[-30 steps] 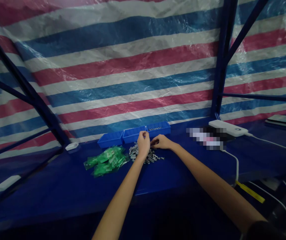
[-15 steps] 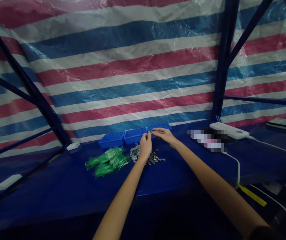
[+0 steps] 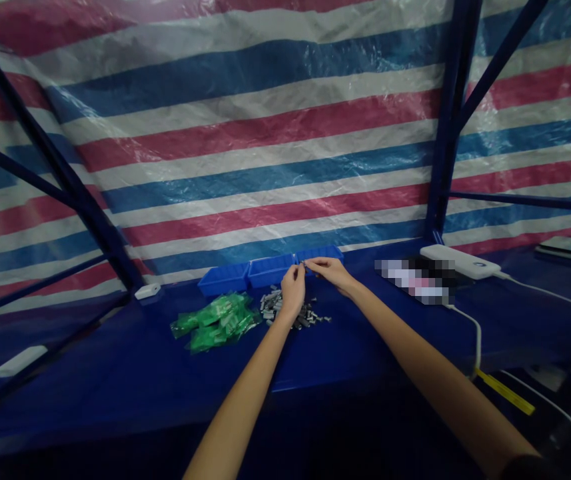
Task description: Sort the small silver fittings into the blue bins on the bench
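Observation:
My left hand (image 3: 293, 291) is closed above a pile of small grey and metallic parts (image 3: 309, 316), its fingertips pinching something too small to make out. From the right, my right hand (image 3: 328, 271) meets it with thumb and fingers pinched at the same tiny item. Behind both hands stand blue bins: a left one (image 3: 224, 279), a middle one (image 3: 271, 269) and a right one (image 3: 320, 253), partly hidden by my fingers. Left of the pile lie green plastic bags (image 3: 219, 321).
On the blue table (image 3: 335, 367), a white power bank (image 3: 460, 261) with a cable and a blurred-out object (image 3: 418, 281) lie to the right. White items (image 3: 146, 291) sit at left. Blue metal posts (image 3: 440, 147) rise before a striped sheet (image 3: 265, 133).
My right hand's fingers have drawn a little closer together at the left fingertips. The view has shifted very slightly; the bins, bags and pile look the same.

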The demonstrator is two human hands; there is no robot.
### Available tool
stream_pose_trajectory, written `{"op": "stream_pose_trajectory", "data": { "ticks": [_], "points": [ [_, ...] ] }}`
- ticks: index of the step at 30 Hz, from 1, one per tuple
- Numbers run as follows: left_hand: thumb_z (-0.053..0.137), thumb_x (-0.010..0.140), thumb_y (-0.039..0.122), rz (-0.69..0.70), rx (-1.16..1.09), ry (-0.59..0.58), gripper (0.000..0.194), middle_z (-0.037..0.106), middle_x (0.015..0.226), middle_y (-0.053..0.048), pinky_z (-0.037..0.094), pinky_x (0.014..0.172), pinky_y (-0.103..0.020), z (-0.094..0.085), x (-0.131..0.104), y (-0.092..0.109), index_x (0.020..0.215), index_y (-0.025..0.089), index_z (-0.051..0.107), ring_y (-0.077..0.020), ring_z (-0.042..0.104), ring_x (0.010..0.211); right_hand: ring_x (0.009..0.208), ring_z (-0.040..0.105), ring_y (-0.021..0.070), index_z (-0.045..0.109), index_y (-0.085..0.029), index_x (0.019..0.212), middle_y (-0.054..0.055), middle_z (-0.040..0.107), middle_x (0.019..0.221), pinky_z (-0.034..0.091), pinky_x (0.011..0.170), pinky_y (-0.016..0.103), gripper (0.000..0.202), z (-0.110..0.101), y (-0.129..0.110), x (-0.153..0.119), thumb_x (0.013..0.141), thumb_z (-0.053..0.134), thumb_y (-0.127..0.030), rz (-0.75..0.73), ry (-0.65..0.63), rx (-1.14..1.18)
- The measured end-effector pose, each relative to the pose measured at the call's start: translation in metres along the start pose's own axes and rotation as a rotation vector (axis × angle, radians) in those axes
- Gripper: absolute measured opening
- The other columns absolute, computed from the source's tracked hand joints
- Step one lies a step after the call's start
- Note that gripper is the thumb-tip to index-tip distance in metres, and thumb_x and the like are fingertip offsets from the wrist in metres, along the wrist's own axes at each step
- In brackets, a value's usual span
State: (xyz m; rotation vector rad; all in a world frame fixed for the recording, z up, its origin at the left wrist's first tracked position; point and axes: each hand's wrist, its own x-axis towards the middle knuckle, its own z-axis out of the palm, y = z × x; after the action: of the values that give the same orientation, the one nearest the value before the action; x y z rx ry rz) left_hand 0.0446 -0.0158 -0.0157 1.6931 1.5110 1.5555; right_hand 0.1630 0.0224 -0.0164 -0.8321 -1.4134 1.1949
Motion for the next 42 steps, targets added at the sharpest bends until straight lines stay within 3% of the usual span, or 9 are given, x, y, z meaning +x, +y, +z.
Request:
{"op": "stream_pose_trajectory", "data": {
  "ticks": [8, 13, 16, 19, 25, 29, 34, 38, 42],
  "points": [
    [0.042, 0.084, 0.044, 0.186, 0.231, -0.064, 0.029, 0.059, 0.069, 0.001, 0.039, 0.067, -0.024, -0.004, -0.005, 0.008, 0.079, 0.020, 0.057, -0.0125, 0.053, 0.066, 0.064, 0.059, 0.0099, 0.071, -0.014, 0.087, 0.004, 0.068, 0.074, 0.046, 0.060, 0.020, 0.035, -0.008, 0.005, 0.008, 0.064, 0.070, -0.040, 0.105, 0.115, 0.092],
    [0.058, 0.074, 0.044, 0.218, 0.656, -0.302, 0.023, 0.063, 0.065, -0.001, 0.039, 0.076, -0.031, -0.007, -0.011, 0.006, 0.073, 0.021, 0.062, -0.0184, 0.059, 0.068, 0.064, 0.060, 0.0124, 0.071, -0.012, 0.082, 0.004, 0.068, 0.069, 0.047, 0.060, 0.021, 0.034, -0.024, 0.012, 0.009, 0.062, 0.071, -0.040, 0.118, 0.295, -0.100],
    [0.061, 0.071, 0.040, 0.208, 0.715, -0.486, 0.019, 0.065, 0.068, -0.002, 0.040, 0.076, -0.032, -0.008, -0.013, 0.004, 0.074, 0.022, 0.064, -0.0190, 0.060, 0.068, 0.068, 0.063, 0.0165, 0.072, -0.014, 0.076, 0.004, 0.068, 0.066, 0.049, 0.065, 0.024, 0.032, -0.027, 0.014, 0.009, 0.059, 0.072, -0.040, 0.102, 0.321, -0.257],
    [0.060, 0.071, 0.034, 0.225, 0.685, -0.561, 0.014, 0.066, 0.069, -0.001, 0.041, 0.075, -0.030, -0.008, -0.012, 0.001, 0.077, 0.023, 0.066, -0.0174, 0.060, 0.067, 0.073, 0.065, 0.0191, 0.072, -0.014, 0.077, 0.005, 0.070, 0.070, 0.051, 0.069, 0.026, 0.032, -0.024, 0.012, 0.011, 0.059, 0.073, -0.041, 0.080, 0.333, -0.261],
    [0.058, 0.070, 0.023, 0.243, 0.617, -0.545, 0.012, 0.068, 0.072, -0.001, 0.043, 0.072, -0.026, -0.005, -0.007, -0.007, 0.077, 0.022, 0.068, -0.0159, 0.061, 0.070, 0.091, 0.064, 0.0152, 0.062, -0.017, 0.110, 0.007, 0.069, 0.100, 0.053, 0.075, 0.023, 0.041, -0.016, 0.007, 0.016, 0.072, 0.068, -0.030, -0.011, 0.172, 0.151],
    [0.059, 0.069, 0.021, 0.218, 0.620, -0.505, 0.010, 0.068, 0.073, 0.000, 0.043, 0.077, -0.028, -0.005, -0.007, -0.005, 0.074, 0.023, 0.068, -0.0165, 0.062, 0.073, 0.085, 0.065, 0.0149, 0.067, -0.018, 0.098, 0.007, 0.069, 0.098, 0.053, 0.064, 0.021, 0.026, -0.015, 0.007, 0.009, 0.075, 0.065, -0.029, 0.126, 0.080, 0.013],
    [0.060, 0.069, 0.020, 0.173, 0.656, -0.496, 0.007, 0.068, 0.080, -0.002, 0.043, 0.082, -0.032, -0.007, -0.010, 0.000, 0.073, 0.023, 0.065, -0.0188, 0.061, 0.079, 0.062, 0.063, 0.0112, 0.071, -0.017, 0.077, 0.004, 0.070, 0.075, 0.048, 0.052, 0.017, 0.014, -0.017, 0.017, 0.007, 0.069, 0.069, -0.028, 0.257, -0.027, -0.211],
    [0.058, 0.073, 0.022, 0.182, 0.724, -0.458, 0.015, 0.066, 0.096, -0.007, 0.040, 0.085, -0.037, -0.007, -0.011, -0.003, 0.088, 0.021, 0.064, -0.0230, 0.059, 0.091, 0.050, 0.055, 0.0076, 0.072, -0.017, 0.065, -0.001, 0.065, 0.055, 0.044, 0.049, 0.016, 0.007, -0.022, 0.027, 0.012, 0.065, 0.067, -0.021, 0.209, -0.185, -0.378],
    [0.056, 0.075, 0.019, 0.152, 0.727, -0.456, 0.011, 0.066, 0.096, -0.007, 0.035, 0.091, -0.040, -0.008, -0.010, -0.007, 0.083, 0.021, 0.064, -0.0234, 0.057, 0.095, 0.051, 0.054, 0.0080, 0.074, -0.019, 0.069, -0.002, 0.065, 0.054, 0.044, 0.051, 0.017, 0.009, -0.024, 0.028, 0.012, 0.064, 0.067, -0.020, 0.187, -0.243, -0.413]
  ]
}}
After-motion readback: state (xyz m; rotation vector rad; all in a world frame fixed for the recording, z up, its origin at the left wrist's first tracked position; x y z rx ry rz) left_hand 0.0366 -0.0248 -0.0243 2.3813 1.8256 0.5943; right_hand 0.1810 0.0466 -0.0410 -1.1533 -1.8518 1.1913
